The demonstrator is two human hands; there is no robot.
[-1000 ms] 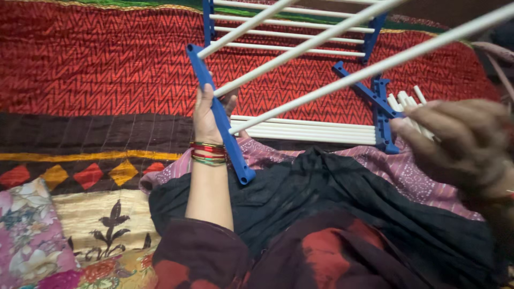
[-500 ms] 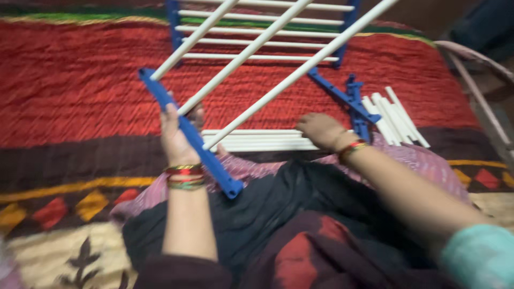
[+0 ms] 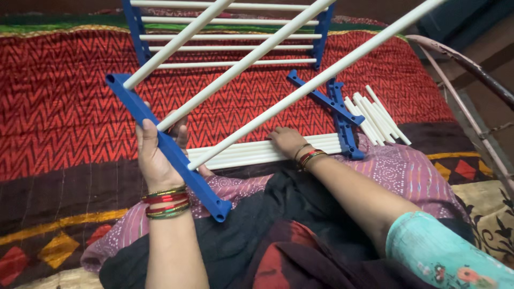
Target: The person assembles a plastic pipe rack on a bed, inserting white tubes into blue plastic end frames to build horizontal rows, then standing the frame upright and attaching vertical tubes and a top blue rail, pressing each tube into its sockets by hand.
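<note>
At frame centre-left, the left hand (image 3: 156, 156) is gripping a long blue plastic bar (image 3: 166, 144), fingers wrapped shut, steadying its three white rods (image 3: 251, 56). The right hand (image 3: 287, 142), fingers loosely spread, is resting on loose white rods (image 3: 257, 152) at centre, holding none.

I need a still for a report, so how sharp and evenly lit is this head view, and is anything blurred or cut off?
Head view: mostly sharp, with the left hand on the blue bar and the right hand on the white rods crisp; light is soft and dim, without glare; the far corners go dark; the teal sleeve is slightly soft and cropped.
</note>
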